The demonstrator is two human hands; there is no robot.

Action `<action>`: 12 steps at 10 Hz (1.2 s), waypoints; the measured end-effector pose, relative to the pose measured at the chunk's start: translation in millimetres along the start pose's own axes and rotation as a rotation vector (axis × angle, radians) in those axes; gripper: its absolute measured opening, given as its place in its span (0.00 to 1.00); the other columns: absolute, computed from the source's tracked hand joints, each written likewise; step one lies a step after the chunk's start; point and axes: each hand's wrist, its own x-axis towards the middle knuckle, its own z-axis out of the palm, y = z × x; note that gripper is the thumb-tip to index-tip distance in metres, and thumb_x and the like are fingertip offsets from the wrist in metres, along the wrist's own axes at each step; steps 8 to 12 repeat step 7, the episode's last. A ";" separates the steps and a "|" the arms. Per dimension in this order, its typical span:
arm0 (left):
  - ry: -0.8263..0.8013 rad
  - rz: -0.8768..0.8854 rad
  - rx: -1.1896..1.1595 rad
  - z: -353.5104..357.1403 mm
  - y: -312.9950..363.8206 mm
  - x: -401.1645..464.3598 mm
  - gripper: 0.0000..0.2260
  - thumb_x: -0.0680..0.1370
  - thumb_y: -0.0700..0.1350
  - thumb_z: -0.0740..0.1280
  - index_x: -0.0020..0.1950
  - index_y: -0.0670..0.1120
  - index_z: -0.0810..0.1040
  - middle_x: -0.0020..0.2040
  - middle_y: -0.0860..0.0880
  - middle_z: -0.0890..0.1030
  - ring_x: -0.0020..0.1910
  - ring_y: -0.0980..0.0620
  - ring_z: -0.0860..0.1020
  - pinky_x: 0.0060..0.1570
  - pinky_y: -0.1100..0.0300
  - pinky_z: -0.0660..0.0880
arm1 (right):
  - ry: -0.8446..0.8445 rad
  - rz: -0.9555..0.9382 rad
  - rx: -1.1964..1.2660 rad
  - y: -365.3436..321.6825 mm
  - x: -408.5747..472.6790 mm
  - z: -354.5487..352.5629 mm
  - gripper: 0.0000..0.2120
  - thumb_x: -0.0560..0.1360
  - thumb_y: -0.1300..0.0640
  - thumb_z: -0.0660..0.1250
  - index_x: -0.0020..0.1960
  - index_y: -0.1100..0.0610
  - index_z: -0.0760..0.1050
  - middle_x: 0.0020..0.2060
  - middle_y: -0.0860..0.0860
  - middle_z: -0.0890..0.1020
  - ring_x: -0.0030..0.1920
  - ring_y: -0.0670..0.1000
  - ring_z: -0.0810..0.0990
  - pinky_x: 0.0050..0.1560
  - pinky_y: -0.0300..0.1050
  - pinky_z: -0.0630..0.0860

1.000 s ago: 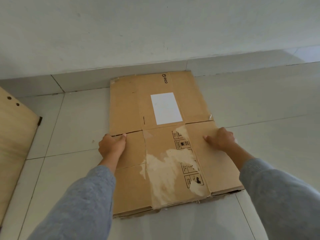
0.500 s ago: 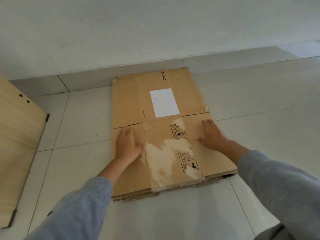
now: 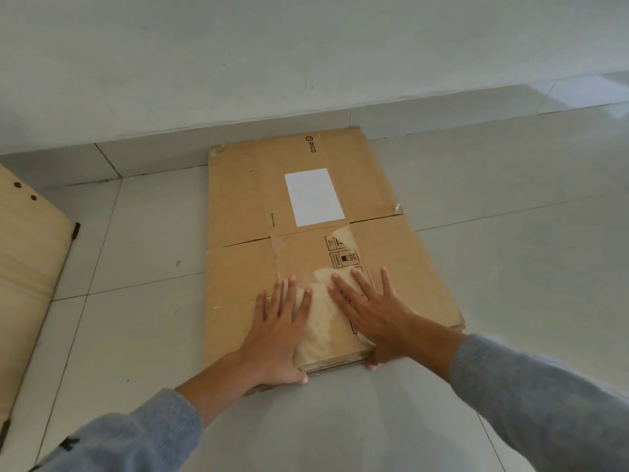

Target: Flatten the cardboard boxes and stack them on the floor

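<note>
A flattened brown cardboard box (image 3: pixel 381 185) lies on the tiled floor, its far end against the wall. It carries a white label (image 3: pixel 314 196) and a torn tape patch near its front. More flat cardboard layers show beneath its front edge. My left hand (image 3: pixel 280 330) rests palm down on the near part of the box, fingers spread. Beside it, my right hand (image 3: pixel 372 310) also presses flat with spread fingers, its thumb at the front edge. Neither hand grips anything.
A light wooden board (image 3: pixel 27 284) with drilled holes lies on the floor at the left. The white wall (image 3: pixel 306 56) and its tile skirting run behind the box. Pale floor tiles (image 3: pixel 527 260) stretch to the right and in front.
Both hands slid from the box's side edges inward toward its middle and nearer front, opening out flat. The box has stayed on the floor.
</note>
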 end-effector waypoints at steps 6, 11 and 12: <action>-0.107 0.130 -0.128 -35.3 -4.5 -6.2 0.52 0.68 0.61 0.69 0.75 0.46 0.34 0.76 0.47 0.31 0.74 0.47 0.30 0.73 0.43 0.35 | -0.105 -0.089 0.192 18.3 -3.5 -28.1 0.60 0.64 0.34 0.70 0.76 0.57 0.34 0.77 0.54 0.37 0.76 0.60 0.38 0.73 0.65 0.47; -0.108 0.115 -0.123 -63.4 -10.0 -8.4 0.45 0.72 0.57 0.67 0.77 0.46 0.42 0.77 0.46 0.34 0.75 0.46 0.32 0.73 0.42 0.37 | -0.141 -0.102 0.246 29.9 -5.5 -47.6 0.54 0.67 0.40 0.71 0.77 0.56 0.40 0.77 0.53 0.43 0.77 0.56 0.48 0.73 0.63 0.53; -0.108 0.115 -0.123 -63.4 -10.0 -8.4 0.45 0.72 0.57 0.67 0.77 0.46 0.42 0.77 0.46 0.34 0.75 0.46 0.32 0.73 0.42 0.37 | -0.141 -0.102 0.246 29.9 -5.5 -47.6 0.54 0.67 0.40 0.71 0.77 0.56 0.40 0.77 0.53 0.43 0.77 0.56 0.48 0.73 0.63 0.53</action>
